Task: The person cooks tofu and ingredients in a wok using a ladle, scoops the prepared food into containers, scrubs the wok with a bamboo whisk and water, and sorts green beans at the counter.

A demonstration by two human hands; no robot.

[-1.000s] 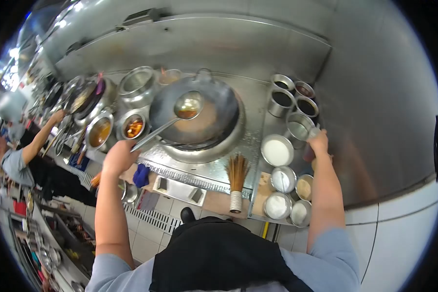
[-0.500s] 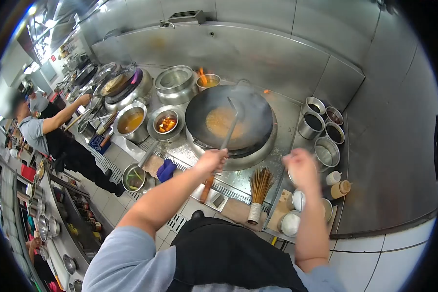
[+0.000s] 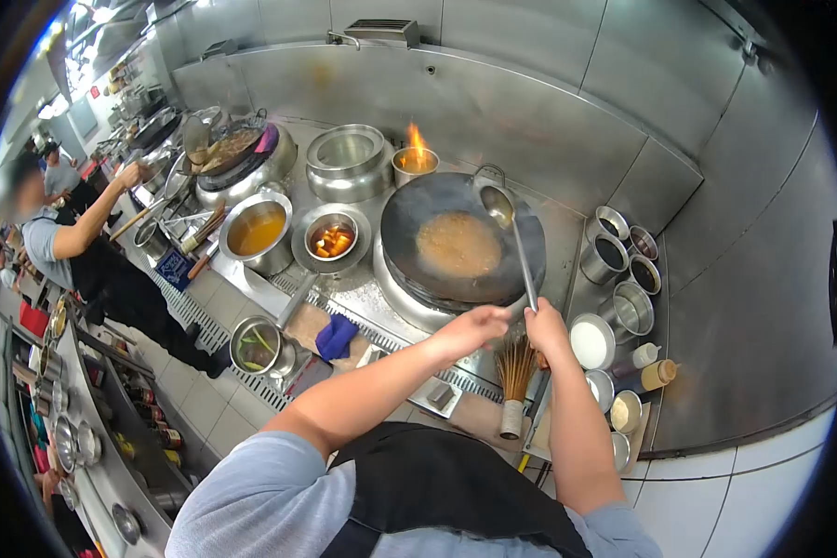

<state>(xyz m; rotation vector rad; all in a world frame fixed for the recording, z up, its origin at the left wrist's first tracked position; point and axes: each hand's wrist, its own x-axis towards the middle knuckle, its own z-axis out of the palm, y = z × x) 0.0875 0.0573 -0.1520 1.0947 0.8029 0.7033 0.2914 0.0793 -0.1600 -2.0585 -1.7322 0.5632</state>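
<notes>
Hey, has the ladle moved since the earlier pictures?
Yes. Against the wok, the ladle has moved right: its bowl is now near the far rim, and the right hand holds it.

We see a co-worker [image 3: 54,240] in a black apron [image 3: 112,279] at another wok [image 3: 221,169] on our left, and a blue cloth [image 3: 336,337] near a small pot [image 3: 235,348] holding green pieces [image 3: 258,342].

Steel cooktop [image 3: 560,234]; on it: orange-liquid pot [image 3: 268,258], silver pot [image 3: 349,186], metal container [image 3: 411,177].

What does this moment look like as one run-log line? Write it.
right hand: holding ladle | left hand: open, near ladle | ladle: over wok | wok: brown liquid inside | flame: above small pot
</notes>
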